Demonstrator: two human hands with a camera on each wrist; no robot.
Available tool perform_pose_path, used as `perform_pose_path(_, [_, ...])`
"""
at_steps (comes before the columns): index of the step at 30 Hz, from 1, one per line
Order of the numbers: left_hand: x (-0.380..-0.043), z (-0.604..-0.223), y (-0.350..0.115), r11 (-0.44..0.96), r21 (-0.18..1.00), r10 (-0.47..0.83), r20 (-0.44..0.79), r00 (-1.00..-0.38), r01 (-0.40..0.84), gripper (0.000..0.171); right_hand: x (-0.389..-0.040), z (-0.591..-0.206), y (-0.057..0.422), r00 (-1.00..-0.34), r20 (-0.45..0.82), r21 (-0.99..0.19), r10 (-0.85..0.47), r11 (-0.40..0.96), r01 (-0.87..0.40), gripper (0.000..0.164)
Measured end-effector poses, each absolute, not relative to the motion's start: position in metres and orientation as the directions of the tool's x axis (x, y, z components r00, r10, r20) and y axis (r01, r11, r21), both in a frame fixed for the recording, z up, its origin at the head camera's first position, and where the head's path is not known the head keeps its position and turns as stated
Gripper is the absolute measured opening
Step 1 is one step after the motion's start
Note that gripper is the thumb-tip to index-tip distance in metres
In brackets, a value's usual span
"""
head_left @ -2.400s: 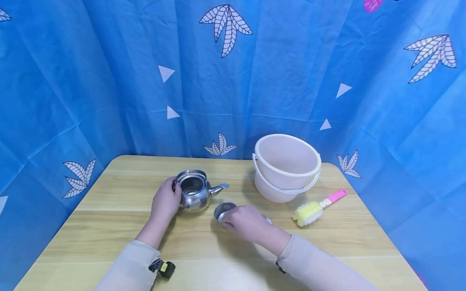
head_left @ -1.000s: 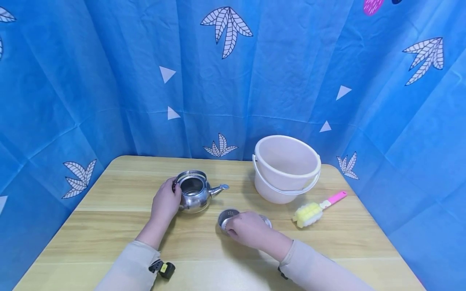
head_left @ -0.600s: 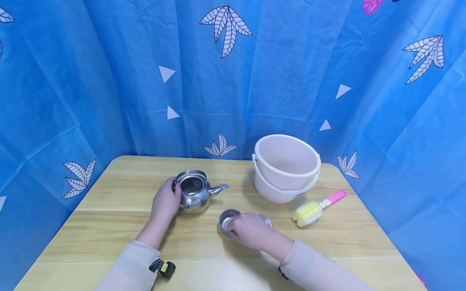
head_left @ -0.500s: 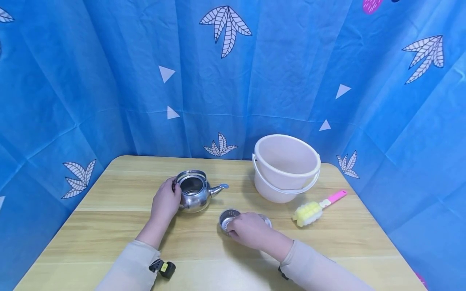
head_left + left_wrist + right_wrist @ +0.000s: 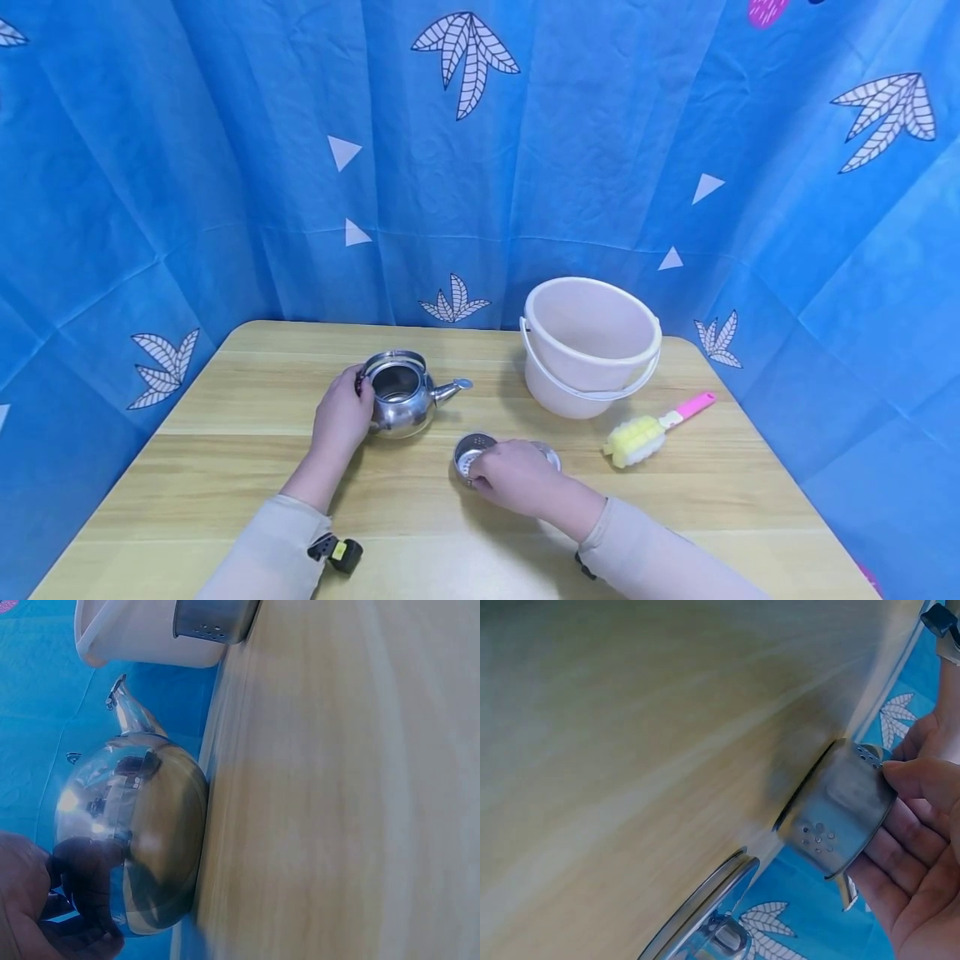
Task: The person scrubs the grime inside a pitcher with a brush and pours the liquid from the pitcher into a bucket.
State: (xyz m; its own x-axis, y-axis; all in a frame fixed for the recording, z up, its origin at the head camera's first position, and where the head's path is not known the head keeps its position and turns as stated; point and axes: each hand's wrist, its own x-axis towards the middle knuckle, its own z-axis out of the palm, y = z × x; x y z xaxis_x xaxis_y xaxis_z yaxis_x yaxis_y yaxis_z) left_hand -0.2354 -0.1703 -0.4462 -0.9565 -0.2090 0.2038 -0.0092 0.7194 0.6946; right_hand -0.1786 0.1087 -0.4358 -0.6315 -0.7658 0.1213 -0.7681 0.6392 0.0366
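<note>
A shiny metal teapot (image 5: 405,419) without its lid stands on the table, its spout pointing right. My left hand (image 5: 341,414) grips its handle at the left side; in the left wrist view the curled fingers (image 5: 22,889) show beside the rounded body. Right of the teapot is a small metal tea strainer (image 5: 467,451) with pierced holes, its opening upward. My right hand (image 5: 513,473) pinches its rim, the thumb (image 5: 911,776) outside against the wall in the right wrist view. A round metal lid (image 5: 553,457) lies beyond that hand, mostly hidden by it in the head view.
A white bucket (image 5: 570,385) with its handle hanging down stands at the back right. In front of it lies a yellow-and-white sponge brush (image 5: 636,440) with a pink handle. Blue patterned curtain (image 5: 600,150) surrounds the wooden table (image 5: 262,467).
My right hand has shifted the strainer slightly to the right and toward the near side, then nearly stopped. The left hand and the teapot have stayed in place.
</note>
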Motion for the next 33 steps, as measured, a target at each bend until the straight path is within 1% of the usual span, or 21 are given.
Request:
perform_pose_path(10, [-0.236, -0.447, -0.170, 0.722, 0.692, -0.214, 0.213, -0.953, -0.007, 0.046, -0.178, -0.434, 0.111, -0.640, 0.106, 0.030, -0.761, 0.646, -0.763, 0.017])
perform_pose_path(13, [-0.236, -0.447, -0.170, 0.719, 0.695, -0.215, 0.207, -0.955, -0.011, 0.047, -0.177, -0.431, 0.111, -0.657, 0.089, 0.022, -0.749, 0.661, -0.750, 0.017])
perform_pose_path(18, [-0.236, -0.447, -0.170, 0.716, 0.698, -0.212, 0.199, -0.957, -0.014, 0.047, -0.175, -0.425, 0.111, -0.687, 0.070, -0.001, -0.723, 0.689, -0.725, 0.011])
perform_pose_path(21, [-0.236, -0.448, -0.170, 0.721, 0.693, -0.212, 0.208, -0.955, -0.009, 0.047, -0.174, -0.422, 0.112, -0.682, 0.075, -0.020, -0.728, 0.683, -0.731, 0.012])
perform_pose_path(25, [-0.237, -0.450, -0.171, 0.725, 0.688, -0.212, 0.219, -0.952, -0.003, 0.047, -0.175, -0.420, 0.114, -0.665, 0.088, -0.043, -0.741, 0.665, -0.746, 0.020])
perform_pose_path(29, [-0.237, -0.450, -0.171, 0.725, 0.689, -0.210, 0.214, -0.954, -0.005, 0.047, -0.177, -0.418, 0.116, -0.648, 0.105, -0.078, -0.754, 0.643, -0.761, 0.024])
perform_pose_path(33, [-0.237, -0.451, -0.171, 0.723, 0.691, -0.208, 0.213, -0.955, -0.003, 0.047, -0.179, -0.415, 0.120, -0.645, 0.127, -0.106, -0.753, 0.636, -0.764, 0.016])
